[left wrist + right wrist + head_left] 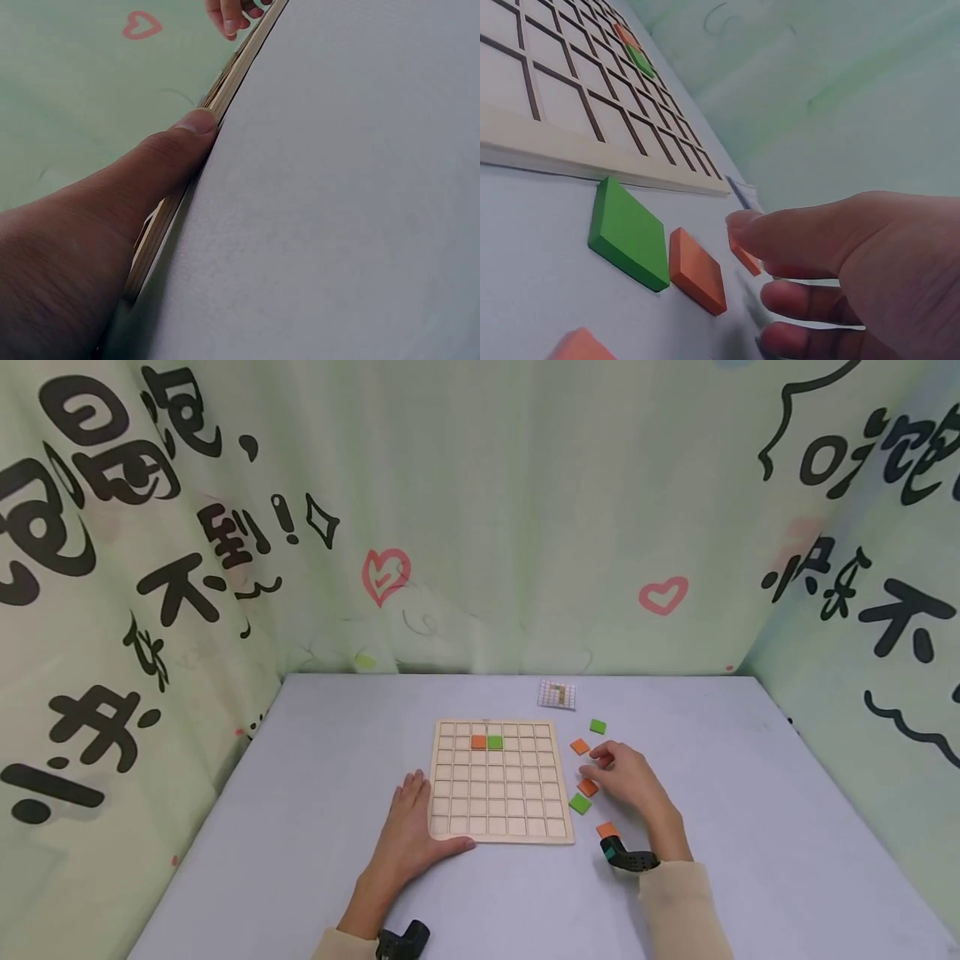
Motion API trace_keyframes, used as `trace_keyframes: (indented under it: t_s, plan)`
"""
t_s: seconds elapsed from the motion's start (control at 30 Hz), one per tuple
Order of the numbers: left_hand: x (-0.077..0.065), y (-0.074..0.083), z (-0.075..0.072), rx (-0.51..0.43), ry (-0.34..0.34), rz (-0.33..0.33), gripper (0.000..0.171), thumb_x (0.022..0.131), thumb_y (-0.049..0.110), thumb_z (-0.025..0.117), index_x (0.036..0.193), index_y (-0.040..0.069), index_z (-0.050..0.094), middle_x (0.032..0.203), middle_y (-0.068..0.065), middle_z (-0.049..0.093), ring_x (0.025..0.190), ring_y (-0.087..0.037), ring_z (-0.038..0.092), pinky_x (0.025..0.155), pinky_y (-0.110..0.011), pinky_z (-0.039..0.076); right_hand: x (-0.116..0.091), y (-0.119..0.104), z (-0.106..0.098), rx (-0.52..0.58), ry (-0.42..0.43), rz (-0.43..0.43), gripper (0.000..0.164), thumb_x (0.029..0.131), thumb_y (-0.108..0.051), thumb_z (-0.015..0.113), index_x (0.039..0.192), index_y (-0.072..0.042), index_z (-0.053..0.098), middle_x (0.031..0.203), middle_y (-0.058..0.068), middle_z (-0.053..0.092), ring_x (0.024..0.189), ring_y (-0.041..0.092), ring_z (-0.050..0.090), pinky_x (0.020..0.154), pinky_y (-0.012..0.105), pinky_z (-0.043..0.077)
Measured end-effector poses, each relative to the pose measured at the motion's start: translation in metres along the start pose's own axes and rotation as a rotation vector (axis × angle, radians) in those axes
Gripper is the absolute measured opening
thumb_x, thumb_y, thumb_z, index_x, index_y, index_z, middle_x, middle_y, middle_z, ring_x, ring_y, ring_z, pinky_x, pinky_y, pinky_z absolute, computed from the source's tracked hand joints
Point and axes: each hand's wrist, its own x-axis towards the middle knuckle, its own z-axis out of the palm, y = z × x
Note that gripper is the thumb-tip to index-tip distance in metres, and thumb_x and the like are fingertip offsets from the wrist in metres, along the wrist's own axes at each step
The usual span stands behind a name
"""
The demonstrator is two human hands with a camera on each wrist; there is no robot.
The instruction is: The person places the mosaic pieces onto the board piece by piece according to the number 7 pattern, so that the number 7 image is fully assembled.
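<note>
A square wooden grid board (459,793) lies on the table, with an orange tile (478,742) and a green tile (495,742) side by side near its far edge. My left hand (408,827) rests at the board's near left corner, fingers straight along the left side. In the left wrist view its thumb (169,150) touches the board's edge. Right of the board, my right hand (628,781) hovers with loosely bent fingers and nothing visible between them. Nearest to it are two loose orange tiles, one beyond (580,746) and one nearer (588,787).
A loose green tile (580,803) lies against the board's right side. Another green tile (597,726) is farther back, and an orange tile (607,830) lies by the right wrist. A small patterned card (557,695) sits behind the board. Curtains (480,527) surround the table.
</note>
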Motion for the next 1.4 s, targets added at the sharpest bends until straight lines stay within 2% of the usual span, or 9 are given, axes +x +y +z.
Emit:
trace_keyframes:
  t_s: [0.2,0.3,0.47,0.67,0.93,1.4]
  plan:
    - [0.001,0.000,-0.001,-0.005,0.005,0.001,0.121,0.066,0.069,0.079,0.150,-0.007,0.037,0.159,-0.026,0.033,0.153,-0.041,0.024,0.127,-0.054,0.021,0.002,0.006,-0.004,-0.010,-0.072,-0.082,0.039,0.088,-0.026,0.076,0.118,-0.003,0.066,0.095,0.007,0.062,0.084,0.020,0.054,0.073,0.028,0.045]
    - [0.001,0.000,-0.002,-0.002,0.005,0.001,0.122,0.067,0.070,0.079,0.150,-0.007,0.036,0.159,-0.026,0.033,0.153,-0.041,0.023,0.127,-0.053,0.021,0.001,0.010,-0.007,-0.019,-0.114,-0.146,0.036,0.089,-0.022,0.075,0.119,-0.004,0.067,0.096,0.007,0.062,0.083,0.019,0.052,0.071,0.027,0.044]
    - [0.002,0.000,-0.001,0.002,0.007,-0.002,0.122,0.066,0.071,0.078,0.151,-0.007,0.036,0.160,-0.026,0.032,0.153,-0.040,0.023,0.127,-0.052,0.021,0.000,0.014,-0.012,-0.022,-0.167,-0.195,0.035,0.090,-0.018,0.074,0.123,-0.006,0.069,0.101,0.009,0.061,0.084,0.019,0.049,0.070,0.027,0.041]
    - [0.002,-0.001,-0.001,0.004,0.005,-0.002,0.123,0.066,0.072,0.078,0.151,-0.006,0.036,0.160,-0.026,0.033,0.153,-0.041,0.023,0.127,-0.053,0.021,-0.002,0.015,-0.012,-0.014,-0.214,-0.195,0.035,0.089,-0.011,0.073,0.124,-0.007,0.070,0.108,0.010,0.059,0.087,0.019,0.044,0.070,0.026,0.037]
    - [0.001,0.000,0.000,0.004,0.007,0.002,0.122,0.066,0.072,0.078,0.151,-0.006,0.036,0.160,-0.025,0.032,0.153,-0.040,0.023,0.127,-0.052,0.020,-0.003,0.015,-0.009,-0.001,-0.195,-0.178,0.029,0.088,-0.008,0.074,0.116,-0.008,0.072,0.107,0.009,0.059,0.087,0.020,0.045,0.070,0.029,0.038]
    - [0.001,0.000,0.000,0.006,0.007,0.003,0.122,0.067,0.071,0.078,0.151,-0.006,0.035,0.160,-0.026,0.032,0.153,-0.040,0.023,0.127,-0.052,0.020,0.000,0.015,-0.006,-0.010,-0.189,-0.183,0.024,0.087,-0.009,0.076,0.110,-0.005,0.069,0.097,0.007,0.060,0.082,0.019,0.047,0.070,0.029,0.040]
